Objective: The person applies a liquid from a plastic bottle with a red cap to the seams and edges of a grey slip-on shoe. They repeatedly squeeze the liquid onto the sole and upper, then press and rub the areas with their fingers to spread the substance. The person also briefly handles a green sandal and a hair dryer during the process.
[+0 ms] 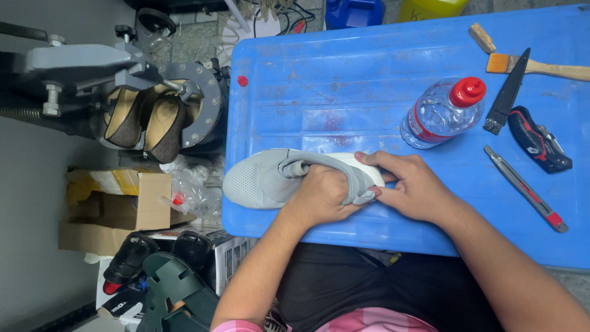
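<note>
Left hand is curled shut around the middle of a pale grey mesh sneaker with a grey strap, which lies on its side on the blue plastic board. Right hand pinches the sneaker's white heel end with thumb and fingers. Beyond the sneaker lies a clear red-capped plastic bottle.

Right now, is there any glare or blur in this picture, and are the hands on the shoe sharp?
Head view: soft white glare on the blue tray above the grey shoe; the clear bottle glints; both hands, left and right, look sharp; the left-hand floor clutter sits in shadow.
</note>
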